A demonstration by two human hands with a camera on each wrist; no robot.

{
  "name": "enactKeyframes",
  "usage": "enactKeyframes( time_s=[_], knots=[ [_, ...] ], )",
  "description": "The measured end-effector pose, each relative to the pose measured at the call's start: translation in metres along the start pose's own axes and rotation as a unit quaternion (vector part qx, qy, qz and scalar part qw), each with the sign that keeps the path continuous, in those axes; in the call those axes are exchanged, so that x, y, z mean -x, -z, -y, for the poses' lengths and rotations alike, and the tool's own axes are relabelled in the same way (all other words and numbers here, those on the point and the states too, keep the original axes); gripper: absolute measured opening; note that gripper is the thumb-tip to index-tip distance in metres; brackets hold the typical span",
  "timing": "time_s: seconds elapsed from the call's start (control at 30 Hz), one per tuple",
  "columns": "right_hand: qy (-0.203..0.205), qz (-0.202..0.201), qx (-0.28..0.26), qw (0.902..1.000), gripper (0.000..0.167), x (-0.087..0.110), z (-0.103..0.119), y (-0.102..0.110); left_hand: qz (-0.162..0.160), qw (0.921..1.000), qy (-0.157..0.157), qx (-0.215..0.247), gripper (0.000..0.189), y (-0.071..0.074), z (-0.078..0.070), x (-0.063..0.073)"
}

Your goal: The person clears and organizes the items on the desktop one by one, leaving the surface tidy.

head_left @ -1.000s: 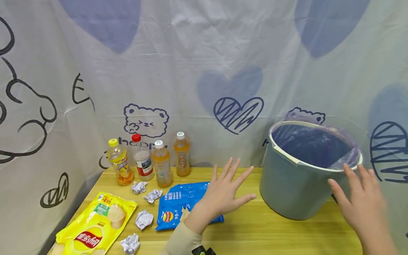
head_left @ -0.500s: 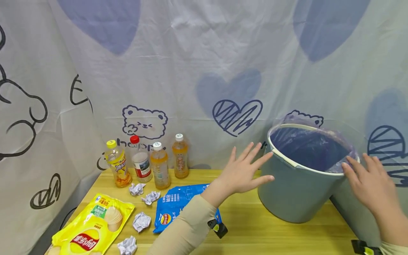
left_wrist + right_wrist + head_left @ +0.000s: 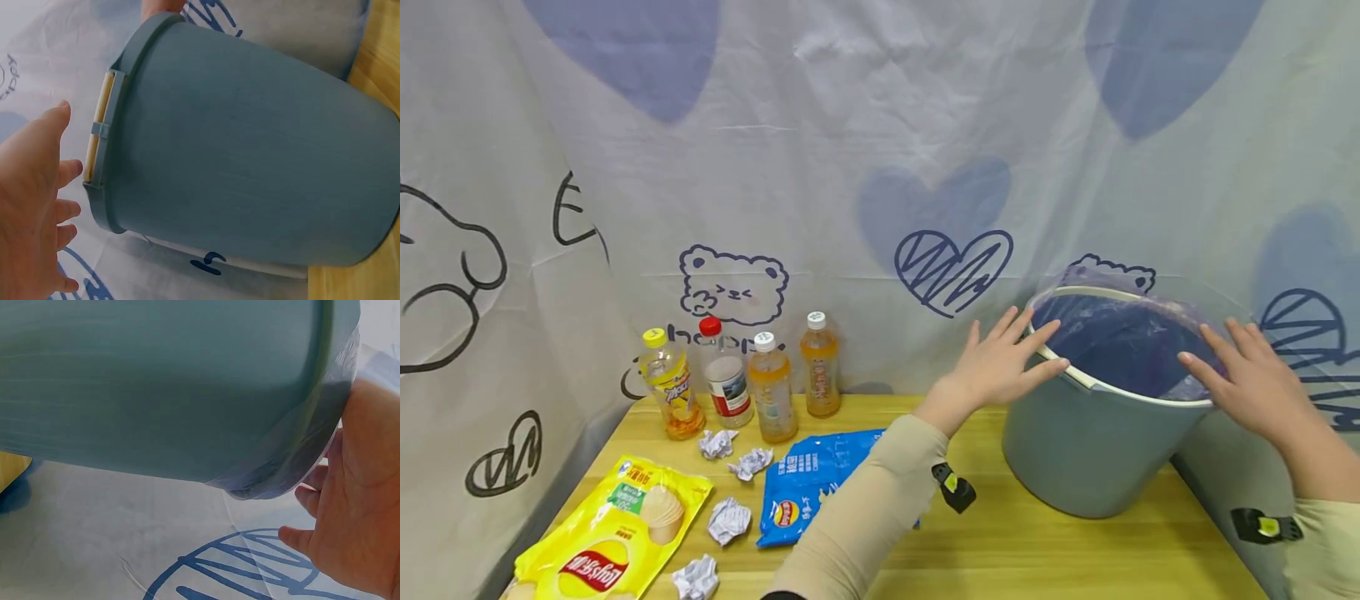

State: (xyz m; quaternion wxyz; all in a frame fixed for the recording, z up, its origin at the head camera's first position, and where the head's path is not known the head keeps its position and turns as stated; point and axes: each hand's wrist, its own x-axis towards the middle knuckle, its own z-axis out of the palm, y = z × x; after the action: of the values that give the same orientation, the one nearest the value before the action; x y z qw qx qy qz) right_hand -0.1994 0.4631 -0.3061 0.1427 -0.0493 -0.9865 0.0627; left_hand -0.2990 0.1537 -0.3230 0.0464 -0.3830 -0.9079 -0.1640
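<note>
A grey-blue trash bin (image 3: 1090,458) with a cream rim stands on the right of the table. A thin purple trash bag (image 3: 1142,333) lines it; in the right wrist view the bag (image 3: 284,459) overlaps the outside of the rim. My left hand (image 3: 996,371) is at the rim's left side, fingers spread. The left wrist view shows that hand (image 3: 31,187) beside the rim, with a small gap. My right hand (image 3: 1255,379) is at the rim's right side, fingers extended. Whether the right hand (image 3: 365,487) touches the bag, I cannot tell. Neither hand grips anything.
Several capped drink bottles (image 3: 773,392) stand at the table's back left. Crumpled paper balls (image 3: 730,521) lie in front of them. A yellow chip bag (image 3: 617,525) lies at the left, a blue chip bag (image 3: 820,467) partly behind my left arm. A printed curtain hangs behind.
My left hand has moved right and up to the near-left part of the bin's rim. The right hand has risen slightly to the rim's right side. The bin stays in place.
</note>
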Motion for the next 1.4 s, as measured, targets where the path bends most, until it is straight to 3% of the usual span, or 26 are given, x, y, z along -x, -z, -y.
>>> enactKeyframes(
  time_s=[0.17, 0.3, 0.43, 0.73, 0.97, 1.4],
  knots=[
    [0.015, 0.016, -0.017, 0.9996, 0.088, -0.006, -0.007, -0.004, 0.01, 0.9994, 0.016, 0.029, 0.063, -0.006, -0.001, -0.015],
    [0.023, 0.05, -0.05, 0.9972, 0.085, -0.008, -0.01, -0.007, -0.001, 0.999, 0.024, 0.038, 0.066, -0.014, -0.002, -0.018],
    [0.033, 0.073, -0.078, 0.9937, 0.078, -0.008, -0.009, -0.011, -0.02, 0.9972, 0.037, 0.061, 0.067, -0.021, 0.0, -0.014],
    [0.04, 0.063, -0.126, 0.9892, 0.071, -0.012, -0.001, -0.011, -0.042, 0.9944, 0.059, 0.077, 0.067, -0.019, 0.0, -0.006],
    [0.051, 0.068, -0.13, 0.9878, 0.072, -0.015, -0.001, -0.007, -0.04, 0.995, 0.068, 0.062, 0.068, -0.014, -0.002, -0.003],
    [0.043, 0.124, -0.147, 0.9804, 0.08, -0.023, 0.0, -0.005, -0.042, 0.9947, 0.089, 0.031, 0.066, -0.011, -0.012, 0.007]
  ],
)
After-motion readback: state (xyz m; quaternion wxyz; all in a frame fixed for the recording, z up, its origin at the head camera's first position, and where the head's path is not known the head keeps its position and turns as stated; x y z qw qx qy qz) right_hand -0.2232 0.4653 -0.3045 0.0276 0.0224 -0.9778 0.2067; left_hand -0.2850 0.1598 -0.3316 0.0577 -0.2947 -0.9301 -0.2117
